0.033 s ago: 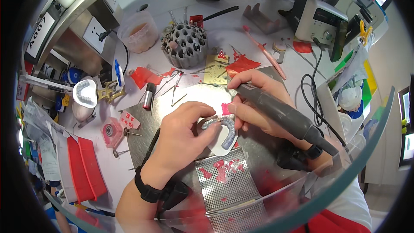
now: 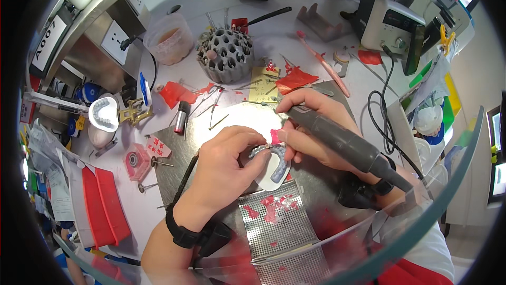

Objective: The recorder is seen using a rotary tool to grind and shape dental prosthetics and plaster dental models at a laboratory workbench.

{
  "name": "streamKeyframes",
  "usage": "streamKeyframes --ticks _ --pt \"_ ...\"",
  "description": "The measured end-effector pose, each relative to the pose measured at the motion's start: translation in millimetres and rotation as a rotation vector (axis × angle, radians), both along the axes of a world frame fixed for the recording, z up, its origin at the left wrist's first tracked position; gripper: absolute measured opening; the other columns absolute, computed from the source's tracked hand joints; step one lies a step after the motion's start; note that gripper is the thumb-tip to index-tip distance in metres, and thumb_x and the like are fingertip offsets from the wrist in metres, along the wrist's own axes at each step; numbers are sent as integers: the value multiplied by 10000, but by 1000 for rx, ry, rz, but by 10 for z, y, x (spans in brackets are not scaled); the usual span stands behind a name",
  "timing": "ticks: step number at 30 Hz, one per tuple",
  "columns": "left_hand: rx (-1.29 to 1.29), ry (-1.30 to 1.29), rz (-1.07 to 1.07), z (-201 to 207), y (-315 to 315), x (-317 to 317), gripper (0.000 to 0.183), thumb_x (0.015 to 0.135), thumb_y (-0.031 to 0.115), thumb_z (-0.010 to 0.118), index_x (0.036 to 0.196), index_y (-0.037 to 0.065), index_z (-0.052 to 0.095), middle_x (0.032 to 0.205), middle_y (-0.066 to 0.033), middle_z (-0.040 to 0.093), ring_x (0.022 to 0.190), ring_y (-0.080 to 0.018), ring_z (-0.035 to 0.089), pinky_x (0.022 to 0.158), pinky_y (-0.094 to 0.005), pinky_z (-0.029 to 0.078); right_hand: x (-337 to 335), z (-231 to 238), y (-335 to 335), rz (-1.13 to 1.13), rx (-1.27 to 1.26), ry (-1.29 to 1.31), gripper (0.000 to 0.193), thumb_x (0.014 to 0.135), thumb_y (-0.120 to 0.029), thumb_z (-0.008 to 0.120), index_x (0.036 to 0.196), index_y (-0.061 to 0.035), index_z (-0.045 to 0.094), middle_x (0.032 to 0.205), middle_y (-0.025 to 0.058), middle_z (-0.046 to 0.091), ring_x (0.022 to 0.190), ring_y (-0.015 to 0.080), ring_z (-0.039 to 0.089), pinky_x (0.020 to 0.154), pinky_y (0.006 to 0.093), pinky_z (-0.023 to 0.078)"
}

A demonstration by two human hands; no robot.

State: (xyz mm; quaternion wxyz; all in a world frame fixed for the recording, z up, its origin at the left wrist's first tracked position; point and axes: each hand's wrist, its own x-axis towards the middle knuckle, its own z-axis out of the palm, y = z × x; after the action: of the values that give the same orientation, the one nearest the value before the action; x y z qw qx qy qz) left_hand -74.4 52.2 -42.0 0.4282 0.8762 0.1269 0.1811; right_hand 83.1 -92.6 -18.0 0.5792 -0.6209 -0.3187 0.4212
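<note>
My left hand [image 2: 224,166] is closed on a dental model [image 2: 272,175] with a white base and a grey-blue tooth arch, its thumb pressing on the arch. My right hand [image 2: 321,134] grips a thick dark grey rotary handpiece [image 2: 342,140], its cabled end toward the lower right. Thumb and fingers of that same hand pinch a small pink-red wax piece [image 2: 275,136] at the front edge of the model. Whether a bur is fitted in the handpiece is hidden by the fingers. Both hands meet at the model, above a metal plate [image 2: 211,111].
Below the hands lies a perforated metal tray [image 2: 258,237] with red wax scraps, under a transparent shield [image 2: 369,243]. A grey bur stand [image 2: 226,69], a cup [image 2: 168,40], a toothbrush [image 2: 324,63] and a control unit [image 2: 387,24] stand farther back. Red trays [image 2: 105,206] sit left.
My left hand has shifted very slightly with the model. The right hand and handpiece have tilted a little, and the right fingers sit slightly lower against the model.
</note>
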Motion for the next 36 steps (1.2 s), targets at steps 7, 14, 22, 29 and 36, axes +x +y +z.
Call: streamKeyframes --ticks 7,14,22,29,36 --pt "162 -83 -46 -53 -48 47 162 784 34 737 936 4 691 940 -132 693 842 -284 690 725 -350 541 -40 -5 -31 -7 -28 -18 264 918 -7 641 1158 -15 531 802 28 624 674 88 656 602 234 542" --pt "269 -116 -22 -96 -120 61 160 801 3 714 948 10 651 917 -133 658 811 -303 655 699 -374 521 -25 -16 -41 15 -15 -61 258 922 -10 641 1157 -19 534 803 28 621 675 89 652 606 242 546" --pt "271 -143 -15 -119 -147 60 145 803 -3 709 930 0 638 901 -132 654 807 -307 645 709 -383 508 -33 -55 -66 22 -14 -95 253 921 -26 653 1152 -27 549 824 29 622 696 90 659 626 242 561" --pt "135 -104 18 -63 -171 18 123 824 5 706 939 -5 666 896 -132 689 820 -268 659 735 -352 520 -71 -61 -92 46 -36 -95 249 919 -61 619 1159 -43 557 750 34 662 676 85 672 587 253 548" --pt "-198 25 94 68 -131 -34 155 856 -2 688 1009 -26 695 963 -127 724 895 -194 695 805 -303 529 -55 -46 -104 30 -13 -71 264 912 -55 634 1166 -47 561 734 34 655 661 81 661 580 252 547"
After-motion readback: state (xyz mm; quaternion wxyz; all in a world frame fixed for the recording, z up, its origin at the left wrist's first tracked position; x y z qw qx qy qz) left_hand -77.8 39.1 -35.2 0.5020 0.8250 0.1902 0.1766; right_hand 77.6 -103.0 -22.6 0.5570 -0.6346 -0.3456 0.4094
